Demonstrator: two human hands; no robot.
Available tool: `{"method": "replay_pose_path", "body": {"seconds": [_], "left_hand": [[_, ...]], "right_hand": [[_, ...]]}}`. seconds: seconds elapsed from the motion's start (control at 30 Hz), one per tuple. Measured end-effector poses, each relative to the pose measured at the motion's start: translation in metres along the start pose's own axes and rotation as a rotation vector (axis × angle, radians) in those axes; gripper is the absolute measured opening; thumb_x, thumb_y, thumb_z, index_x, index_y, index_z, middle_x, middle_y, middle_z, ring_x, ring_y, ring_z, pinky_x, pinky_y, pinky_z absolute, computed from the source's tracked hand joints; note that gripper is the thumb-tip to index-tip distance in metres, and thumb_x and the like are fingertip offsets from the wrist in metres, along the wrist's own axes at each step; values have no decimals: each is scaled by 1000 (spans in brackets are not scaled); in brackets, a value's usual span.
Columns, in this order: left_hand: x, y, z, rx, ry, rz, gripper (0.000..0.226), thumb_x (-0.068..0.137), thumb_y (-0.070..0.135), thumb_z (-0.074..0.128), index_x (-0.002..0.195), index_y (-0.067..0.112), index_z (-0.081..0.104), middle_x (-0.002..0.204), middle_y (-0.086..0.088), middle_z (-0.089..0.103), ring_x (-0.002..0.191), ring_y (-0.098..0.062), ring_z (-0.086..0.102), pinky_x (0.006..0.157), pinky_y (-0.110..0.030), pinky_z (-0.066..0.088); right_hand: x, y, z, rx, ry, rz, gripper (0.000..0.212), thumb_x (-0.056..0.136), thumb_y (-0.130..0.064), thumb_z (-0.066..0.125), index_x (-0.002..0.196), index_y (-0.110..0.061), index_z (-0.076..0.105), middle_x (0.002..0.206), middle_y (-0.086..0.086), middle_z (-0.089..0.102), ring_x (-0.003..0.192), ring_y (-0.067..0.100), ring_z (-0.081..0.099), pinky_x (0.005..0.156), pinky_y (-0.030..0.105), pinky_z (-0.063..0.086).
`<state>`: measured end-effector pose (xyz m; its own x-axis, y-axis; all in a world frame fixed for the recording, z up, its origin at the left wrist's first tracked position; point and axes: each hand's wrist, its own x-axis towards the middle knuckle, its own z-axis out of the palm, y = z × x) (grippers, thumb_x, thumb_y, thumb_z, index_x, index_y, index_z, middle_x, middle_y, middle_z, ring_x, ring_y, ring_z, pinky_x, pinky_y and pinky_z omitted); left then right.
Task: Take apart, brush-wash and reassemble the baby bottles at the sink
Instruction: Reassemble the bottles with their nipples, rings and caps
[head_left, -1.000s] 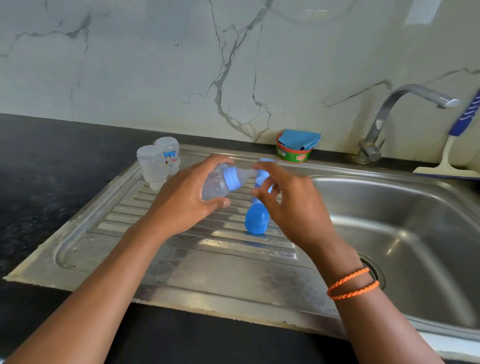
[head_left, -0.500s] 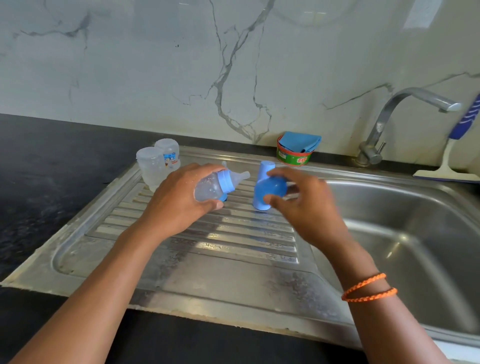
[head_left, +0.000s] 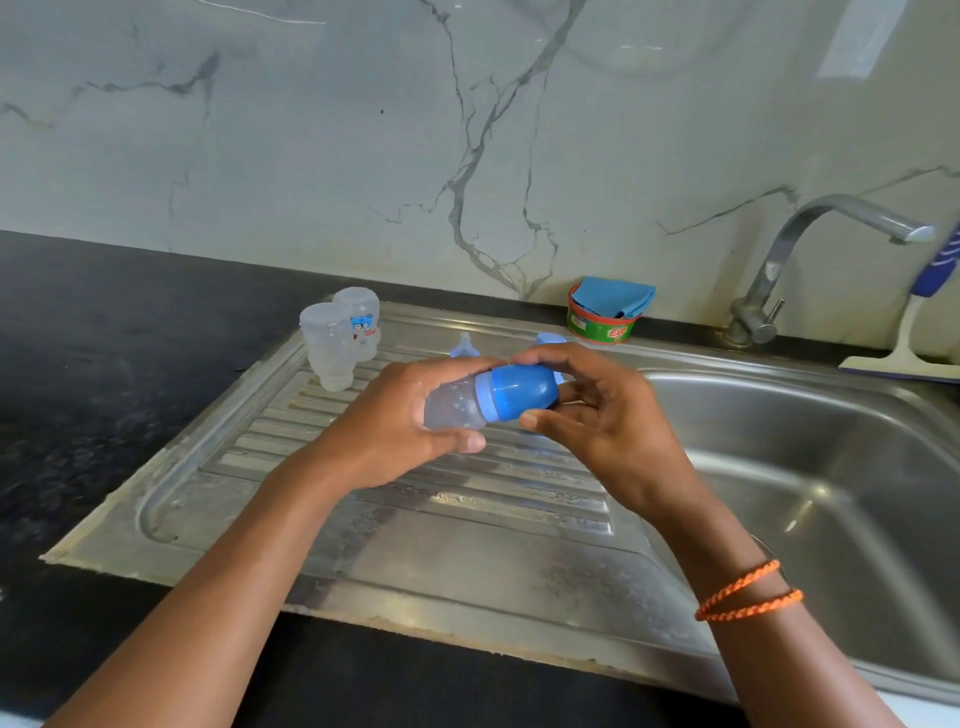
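A small clear baby bottle (head_left: 454, 405) lies on its side in the air above the steel drainboard (head_left: 441, 499). My left hand (head_left: 395, 426) grips its body. A blue cap (head_left: 522, 391) sits over its neck, and my right hand (head_left: 597, 415) holds that cap with fingers above and thumb below. Behind my hands a clear teat on a blue ring (head_left: 464, 346) and another blue part (head_left: 550, 340) rest on the drainboard, mostly hidden. Two clear bottle bodies (head_left: 337, 338) stand upside down at the drainboard's back left.
The sink basin (head_left: 810, 499) lies to the right, with the tap (head_left: 800, 260) behind it. A green tub with a blue cloth (head_left: 608, 312) stands against the marble wall. A blue-handled squeegee (head_left: 909, 343) leans at the far right. Black counter (head_left: 104, 389) runs along the left.
My right hand has brought the blue cap over from the drainboard and set it over the teat of the bottle in my left hand. The teat is now covered.
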<state>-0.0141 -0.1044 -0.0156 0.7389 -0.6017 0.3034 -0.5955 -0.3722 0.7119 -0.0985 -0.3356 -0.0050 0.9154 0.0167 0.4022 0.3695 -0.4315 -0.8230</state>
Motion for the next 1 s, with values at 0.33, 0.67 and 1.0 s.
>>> {"method": "replay_pose_path", "body": {"seconds": [0.33, 0.67, 1.0], "left_hand": [[-2, 15, 6, 301, 95, 131, 84, 72, 19, 92, 139, 55, 53, 125, 33, 61, 116, -3, 54, 101, -35, 48], [-1, 15, 8, 310, 160, 66, 70, 82, 34, 86, 139, 51, 50, 125, 22, 62, 115, -10, 56, 96, -45, 50], [-2, 20, 7, 304, 115, 81, 74, 81, 33, 84, 141, 55, 46, 131, 22, 62, 118, -10, 58, 97, -45, 50]], "right_hand": [[-3, 0, 23, -178, 159, 178, 83, 100, -70, 43, 50, -6, 57, 44, 9, 56, 46, 21, 61, 62, 42, 54], [4, 5, -4, 140, 23, 104, 36, 103, -39, 67, 137, -27, 64, 121, 9, 71, 91, 31, 77, 80, 44, 66], [3, 2, -1, 237, 20, 167, 40, 97, -37, 68, 112, 0, 72, 83, 23, 74, 67, 37, 74, 65, 40, 62]]}}
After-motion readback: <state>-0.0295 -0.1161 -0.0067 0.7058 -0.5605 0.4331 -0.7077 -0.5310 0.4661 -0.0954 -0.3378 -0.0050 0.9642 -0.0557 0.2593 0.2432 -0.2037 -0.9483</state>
